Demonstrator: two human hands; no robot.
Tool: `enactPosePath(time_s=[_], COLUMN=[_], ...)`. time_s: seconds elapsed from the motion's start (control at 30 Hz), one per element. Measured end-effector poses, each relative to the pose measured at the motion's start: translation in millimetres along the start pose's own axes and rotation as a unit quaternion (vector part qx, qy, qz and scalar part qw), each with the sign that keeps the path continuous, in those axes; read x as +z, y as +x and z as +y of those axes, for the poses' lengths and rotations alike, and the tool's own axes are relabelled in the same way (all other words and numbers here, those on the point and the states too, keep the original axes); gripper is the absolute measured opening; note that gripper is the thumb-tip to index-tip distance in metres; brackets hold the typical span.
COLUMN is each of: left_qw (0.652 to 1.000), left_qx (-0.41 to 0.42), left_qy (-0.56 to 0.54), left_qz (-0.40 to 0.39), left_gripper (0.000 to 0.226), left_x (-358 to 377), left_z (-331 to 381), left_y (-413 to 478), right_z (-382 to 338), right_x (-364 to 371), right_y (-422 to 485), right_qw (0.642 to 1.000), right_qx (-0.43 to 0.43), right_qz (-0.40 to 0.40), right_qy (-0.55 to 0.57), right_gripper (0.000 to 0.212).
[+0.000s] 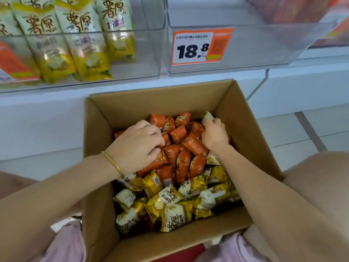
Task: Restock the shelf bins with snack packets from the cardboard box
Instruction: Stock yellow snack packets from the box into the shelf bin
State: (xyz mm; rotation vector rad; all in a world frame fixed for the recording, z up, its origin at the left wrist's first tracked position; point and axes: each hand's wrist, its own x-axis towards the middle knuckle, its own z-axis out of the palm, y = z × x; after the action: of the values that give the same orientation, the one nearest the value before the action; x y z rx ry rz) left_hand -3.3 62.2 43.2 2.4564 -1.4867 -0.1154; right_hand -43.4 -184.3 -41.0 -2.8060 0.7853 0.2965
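Observation:
An open cardboard box (241,118) stands on the floor in front of me. Orange snack packets (188,156) fill its far half, yellow and white packets (170,199) its near half. My left hand (136,146), a gold bangle on its wrist, reaches into the orange pile with curled fingers gripping packets. My right hand (214,133) is at the far right of the box, its fingers curled round a yellow and white packet (207,116). Above, a clear shelf bin (149,53) on the left holds upright yellow packets, and the bin (264,53) to its right holds nothing.
An orange price tag (200,46) reading 18.8 sticks to the front of the right bin. A white shelf ledge (56,114) runs behind the box. My knees flank the box at the left and right. White floor tiles (311,127) lie to the right.

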Motion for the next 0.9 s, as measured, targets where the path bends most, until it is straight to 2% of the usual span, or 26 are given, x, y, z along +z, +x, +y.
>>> enactPosePath(time_s=[0.07, 0.17, 0.27, 0.33, 0.37, 0.47, 0.53, 0.6, 0.7, 0.77, 0.83, 0.9], left_qw=[1.0, 1.0, 1.0, 0.999, 0.999, 0.999, 0.999, 0.998, 0.994, 0.989, 0.982, 0.971], left_qx=[-0.003, -0.008, -0.012, -0.015, -0.017, -0.016, -0.023, -0.029, -0.062, -0.09, -0.116, -0.146], left_qy=[-0.001, -0.002, -0.018, -0.025, -0.026, -0.024, -0.024, -0.033, -0.073, -0.105, -0.142, -0.185], left_qz=[-0.001, -0.007, -0.017, -0.024, -0.026, -0.026, -0.032, -0.035, -0.044, -0.05, -0.04, -0.034], left_gripper=[0.016, 0.019, 0.035, 0.037, 0.03, 0.012, 0.013, 0.015, 0.025, 0.038, 0.056, 0.074], left_x=[4, 10, 16, 19, 20, 22, 21, 19, 16, 13, 8, 3], left_z=[-1, -5, -9, -12, -13, -16, -15, -12, -3, 4, 9, 13], left_y=[2, 3, 6, 6, 7, 7, 7, 8, 11, 14, 18, 20], right_z=[9, 18, 19, 17, 17, 19, 22, 22, 10, -3, -18, -32], right_x=[8, 20, 30, 34, 34, 32, 27, 15, -6, -23, -43, -59], right_y=[20, 42, 57, 64, 65, 56, 42, 19, -16, -37, -56, -75], right_qw=[1.0, 0.993, 0.98, 0.972, 0.97, 0.977, 0.992, 0.999, 0.983, 0.962, 0.924, 0.846], right_qx=[0.002, 0.001, 0.003, 0.0, -0.007, -0.031, -0.035, -0.014, -0.048, -0.05, -0.007, 0.02], right_qz=[-0.016, -0.09, -0.128, -0.129, -0.122, -0.038, 0.027, 0.05, 0.136, 0.163, 0.088, -0.037], right_qy=[-0.026, -0.079, -0.151, -0.195, -0.209, -0.207, -0.121, 0.014, 0.115, 0.215, 0.373, 0.532], right_gripper=[0.039, 0.048, 0.05, 0.045, 0.043, 0.037, 0.038, 0.039, 0.031, 0.028, 0.025, 0.023])
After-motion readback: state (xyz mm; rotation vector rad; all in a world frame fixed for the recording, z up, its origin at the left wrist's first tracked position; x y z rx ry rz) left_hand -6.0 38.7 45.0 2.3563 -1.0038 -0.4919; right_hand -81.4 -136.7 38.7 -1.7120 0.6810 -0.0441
